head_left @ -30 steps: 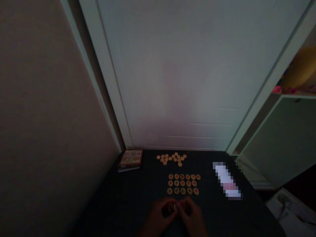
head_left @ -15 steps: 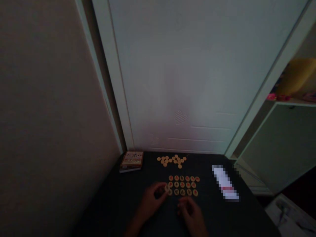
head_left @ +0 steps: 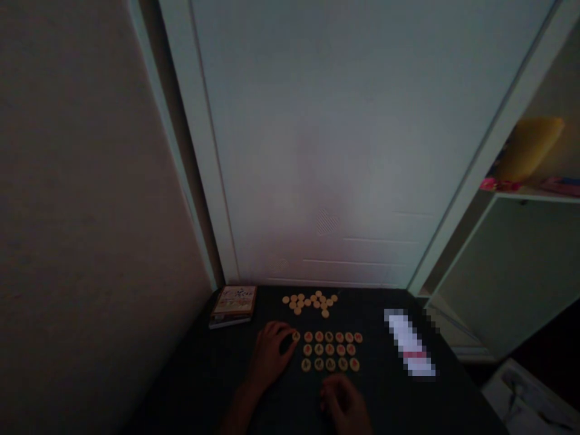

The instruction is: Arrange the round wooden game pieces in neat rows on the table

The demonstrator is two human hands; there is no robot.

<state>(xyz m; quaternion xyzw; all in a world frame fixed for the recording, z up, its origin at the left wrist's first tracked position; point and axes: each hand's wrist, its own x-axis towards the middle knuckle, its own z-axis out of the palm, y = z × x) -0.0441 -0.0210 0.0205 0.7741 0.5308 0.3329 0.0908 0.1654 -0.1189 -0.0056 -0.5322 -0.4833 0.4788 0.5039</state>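
Round wooden game pieces with red and dark marks lie in a neat grid (head_left: 330, 350) of three rows on a dark table (head_left: 217, 386). A loose heap of plain-faced pieces (head_left: 309, 302) sits behind the grid near the wall. My left hand (head_left: 272, 356) reaches to the grid's upper left corner, fingers curled around a piece (head_left: 296, 336) at the end of the top row. My right hand (head_left: 344, 402) rests low on the table in front of the grid, fingers loosely curled, and nothing shows in it.
A small printed box (head_left: 233, 305) lies at the table's back left corner against the wall. A blurred white and pink item (head_left: 409, 343) lies to the right of the grid. A white door panel rises behind the table, and shelves stand at the right.
My hands were together in front of the grid around one piece. My left hand has carried it up and left to the top row's left end. My right hand stayed low.
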